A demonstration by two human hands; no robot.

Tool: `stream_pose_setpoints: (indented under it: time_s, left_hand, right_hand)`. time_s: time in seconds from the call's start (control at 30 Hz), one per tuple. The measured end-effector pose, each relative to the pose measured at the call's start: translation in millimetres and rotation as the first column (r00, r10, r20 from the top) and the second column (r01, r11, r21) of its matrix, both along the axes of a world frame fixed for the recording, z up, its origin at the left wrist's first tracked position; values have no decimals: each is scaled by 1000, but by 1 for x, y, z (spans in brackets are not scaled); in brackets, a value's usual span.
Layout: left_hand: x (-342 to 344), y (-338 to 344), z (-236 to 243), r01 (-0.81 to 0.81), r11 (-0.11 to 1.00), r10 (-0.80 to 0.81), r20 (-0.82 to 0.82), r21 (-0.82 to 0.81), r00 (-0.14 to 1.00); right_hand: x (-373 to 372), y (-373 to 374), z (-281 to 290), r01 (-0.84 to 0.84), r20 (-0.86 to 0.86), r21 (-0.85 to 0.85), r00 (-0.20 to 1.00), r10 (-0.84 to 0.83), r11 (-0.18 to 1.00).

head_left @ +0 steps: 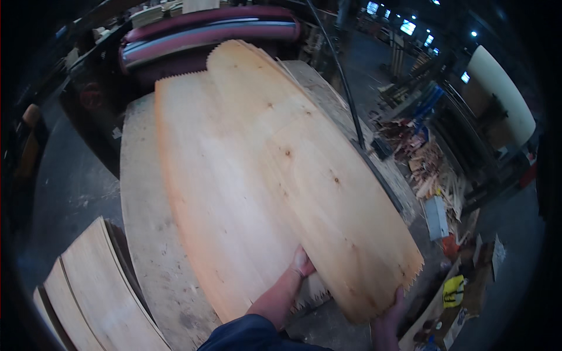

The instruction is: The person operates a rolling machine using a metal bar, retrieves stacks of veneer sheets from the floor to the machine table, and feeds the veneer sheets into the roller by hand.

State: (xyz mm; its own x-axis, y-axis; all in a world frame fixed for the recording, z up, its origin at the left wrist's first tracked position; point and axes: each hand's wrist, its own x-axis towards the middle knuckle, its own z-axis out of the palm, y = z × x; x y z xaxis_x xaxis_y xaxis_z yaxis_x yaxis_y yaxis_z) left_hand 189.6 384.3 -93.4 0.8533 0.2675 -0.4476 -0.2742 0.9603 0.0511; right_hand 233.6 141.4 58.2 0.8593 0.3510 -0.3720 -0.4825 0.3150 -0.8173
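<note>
A long, narrow wood veneer sheet (316, 169) with knots and jagged, saw-toothed ends lies aslant over a wider, paler veneer sheet (216, 175). My left hand (301, 263) grips the upper sheet by its left edge near the front, its fingers partly hidden beneath the wood. At the near right corner my right hand (387, 320) holds the same sheet, with the thumb by the toothed end and the other fingers out of sight below. That near end reaches out past the end of the wider sheet. Both sheets rest on a worn, pale tabletop (143, 193).
Beyond the far end of the table lies a dark red roller machine (211, 38). A dark pole (345, 88) rises along the right side. Stacked veneer sheets (99, 281) stand at the lower left. Scrap wood (433, 164) and a yellow package (453, 291) are on the right.
</note>
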Motion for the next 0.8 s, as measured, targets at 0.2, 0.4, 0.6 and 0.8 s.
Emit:
stream_pose_setpoints:
  time_s: [0.2,0.4,0.6,0.8]
  left_hand:
    - [-7,7,-6,-10,983,2,42,182,999]
    - [-193,43,29,102,583,287,-321,806,902]
    - [-336,-30,223,-9,126,935,-116,992,334]
    - [-257,-72,206,264,154,894,-248,952,374]
  right_hand:
    - [-6,80,-13,-11,73,-47,997,14,999]
    - [-19,34,-75,-598,528,-463,407,745,655]
    - [-24,60,-63,-395,414,-882,-394,820,256]
    - [-31,73,-109,-219,474,-866,-641,603,449]
